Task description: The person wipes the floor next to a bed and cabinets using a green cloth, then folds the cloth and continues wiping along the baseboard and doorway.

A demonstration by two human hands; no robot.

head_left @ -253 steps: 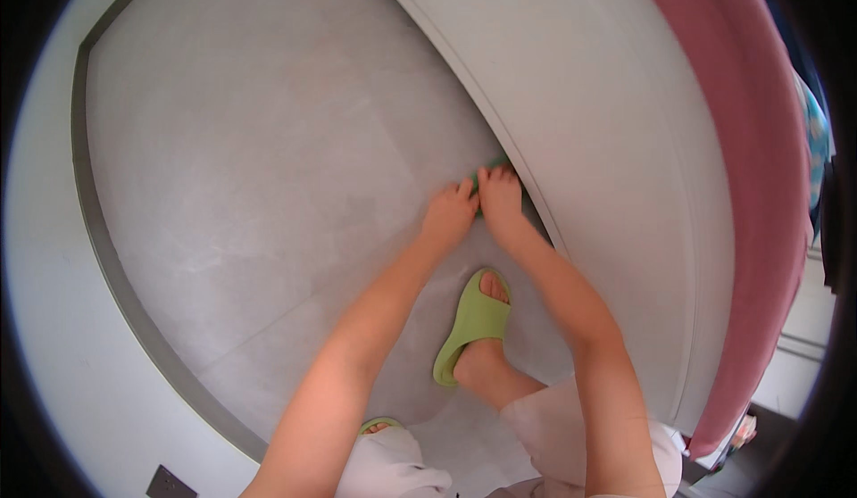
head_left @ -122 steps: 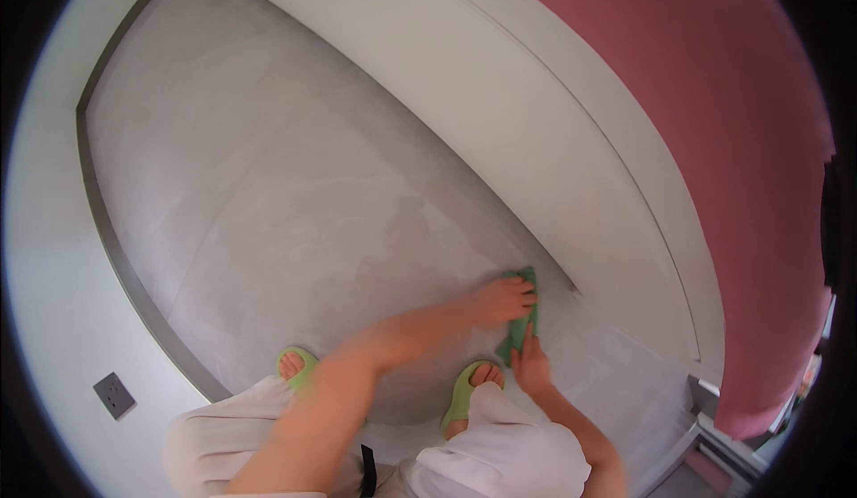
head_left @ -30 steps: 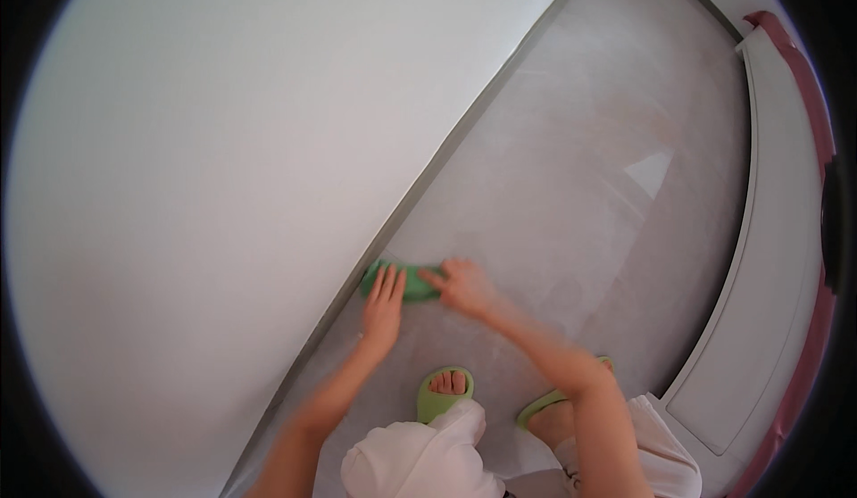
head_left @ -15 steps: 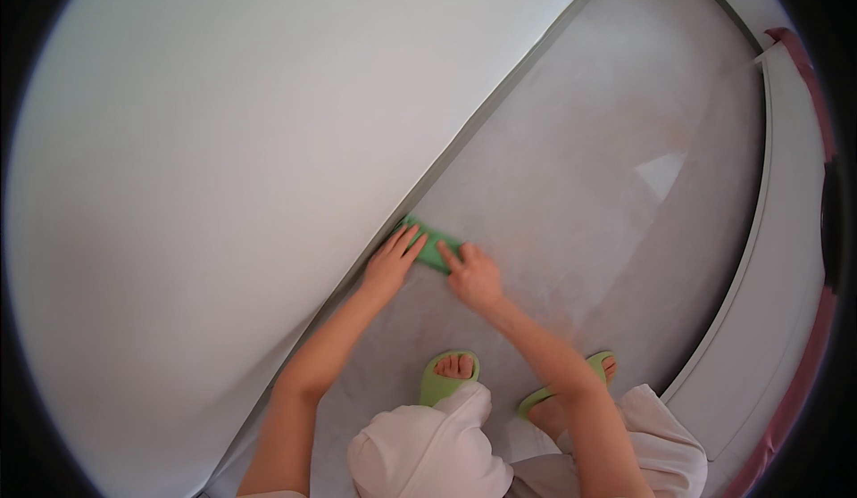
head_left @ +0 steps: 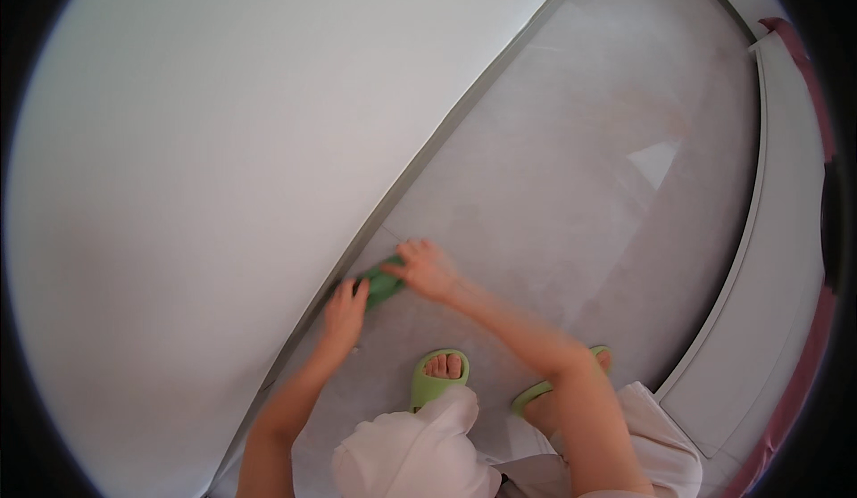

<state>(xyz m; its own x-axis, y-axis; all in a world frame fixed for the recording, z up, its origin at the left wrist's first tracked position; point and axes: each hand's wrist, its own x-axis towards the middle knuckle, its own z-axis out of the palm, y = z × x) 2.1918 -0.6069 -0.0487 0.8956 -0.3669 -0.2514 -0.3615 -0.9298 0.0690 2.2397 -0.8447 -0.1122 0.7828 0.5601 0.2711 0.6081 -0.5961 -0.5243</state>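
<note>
A green cloth (head_left: pixel 385 286), bunched and slightly blurred, lies between my two hands next to the grey baseboard (head_left: pixel 404 181). My left hand (head_left: pixel 344 318) grips its near left end, fingers bent over it close to the wall. At the other end, my right hand (head_left: pixel 427 270) has its thumb and fingers around the cloth's edge, the fingertips a little smeared by motion. Under the cloth is the grey floor (head_left: pixel 553 212).
The white wall (head_left: pixel 223 141) rises along the left. A white bed or cabinet side (head_left: pixel 759 319) with a pink cover (head_left: pixel 803 391) curves along the right. My feet, in green slippers (head_left: pixel 428 385), are close behind my hands, below light trousers (head_left: pixel 411 453).
Both hands and the cloth have come nearer to me and leftward along the baseboard. The cloth was flatter under my fingers; now it is bunched and turned at another angle.
</note>
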